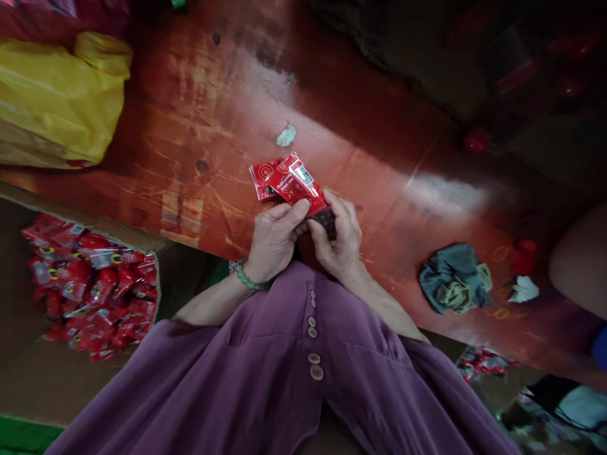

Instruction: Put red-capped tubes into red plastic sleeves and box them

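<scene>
Between my hands is a shiny red printed packet point(300, 183) with a white barcode label. My left hand point(275, 240), with a green bead bracelet at the wrist, is closed on its lower edge, the thumb pressed on top. My right hand point(340, 239) is closed around a dark, bumpy piece point(325, 220) at the packet's lower right corner; whether this piece is joined to the packet I cannot tell. Partly under the held packet, other red packets point(260, 177) lie on the worn red tabletop point(227, 139).
A cardboard box point(159, 278) at left holds many red packed items point(95, 284). A yellow bag point(57, 101) sits at upper left. To the right lie a crumpled dark cloth point(450, 278) and a white scrap point(524, 289). A pale patch point(286, 134) marks the table.
</scene>
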Action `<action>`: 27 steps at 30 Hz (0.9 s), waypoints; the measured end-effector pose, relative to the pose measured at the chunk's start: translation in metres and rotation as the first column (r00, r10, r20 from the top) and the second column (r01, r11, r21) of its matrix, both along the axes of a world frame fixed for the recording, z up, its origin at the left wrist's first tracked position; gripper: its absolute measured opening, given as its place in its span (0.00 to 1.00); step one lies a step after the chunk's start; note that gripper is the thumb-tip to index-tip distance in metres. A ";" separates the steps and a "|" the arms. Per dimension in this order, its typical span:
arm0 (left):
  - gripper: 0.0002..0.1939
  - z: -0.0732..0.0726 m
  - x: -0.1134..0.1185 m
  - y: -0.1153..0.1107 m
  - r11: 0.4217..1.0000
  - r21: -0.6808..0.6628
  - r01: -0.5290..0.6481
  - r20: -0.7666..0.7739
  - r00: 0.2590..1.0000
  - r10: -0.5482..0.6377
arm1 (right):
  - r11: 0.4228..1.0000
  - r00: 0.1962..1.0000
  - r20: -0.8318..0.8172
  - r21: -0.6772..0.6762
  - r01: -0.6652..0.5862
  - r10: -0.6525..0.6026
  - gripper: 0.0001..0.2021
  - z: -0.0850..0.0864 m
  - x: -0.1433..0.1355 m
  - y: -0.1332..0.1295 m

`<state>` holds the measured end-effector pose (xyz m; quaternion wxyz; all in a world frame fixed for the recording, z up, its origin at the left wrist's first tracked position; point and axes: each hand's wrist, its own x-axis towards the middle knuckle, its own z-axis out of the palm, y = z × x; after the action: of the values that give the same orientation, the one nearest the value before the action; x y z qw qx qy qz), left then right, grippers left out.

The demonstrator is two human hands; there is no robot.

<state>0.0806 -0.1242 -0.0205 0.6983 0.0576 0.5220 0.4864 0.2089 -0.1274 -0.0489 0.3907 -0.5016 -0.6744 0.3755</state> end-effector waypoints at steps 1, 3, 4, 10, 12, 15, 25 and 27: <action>0.19 0.000 0.000 0.001 1.000 -0.001 0.004 -0.012 1.000 -0.004 | 0.998 1.000 -0.022 -0.058 -0.008 0.007 0.21 -0.001 0.001 0.000; 0.20 0.000 0.000 0.001 1.000 0.001 0.020 -0.017 1.000 -0.020 | 0.983 0.997 -0.074 -0.180 -0.024 0.011 0.21 0.000 0.003 0.002; 0.20 0.001 -0.001 0.001 0.999 0.008 0.033 -0.009 0.999 -0.033 | 0.978 0.995 -0.096 -0.209 -0.026 0.006 0.20 0.001 0.004 0.003; 0.20 0.000 -0.006 0.002 0.998 0.049 0.043 0.034 0.998 -0.044 | 0.996 0.997 -0.080 -0.091 -0.007 0.000 0.18 0.001 0.004 0.003; 0.19 -0.001 -0.006 0.002 0.998 0.041 0.037 0.004 0.999 -0.037 | 0.998 0.998 -0.058 -0.063 -0.015 0.011 0.18 0.000 0.004 0.004; 0.16 -0.003 -0.004 0.002 0.999 0.043 0.019 -0.024 1.000 -0.018 | 0.996 0.996 -0.080 -0.069 -0.052 0.047 0.18 0.002 0.008 0.007; 0.19 -0.003 -0.010 0.004 0.989 0.115 0.096 -0.051 0.995 -0.090 | 0.943 0.974 -0.224 -0.317 -0.101 0.029 0.18 0.010 0.019 0.009; 0.18 -0.001 -0.009 0.005 0.987 0.135 0.085 -0.092 0.993 -0.073 | 0.956 0.977 -0.206 -0.273 -0.111 0.054 0.17 0.012 0.020 0.010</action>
<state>0.0715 -0.1190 -0.0216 0.6879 0.1479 0.5140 0.4905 0.2287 -0.1170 -0.0370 0.3636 -0.4840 -0.5925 0.5316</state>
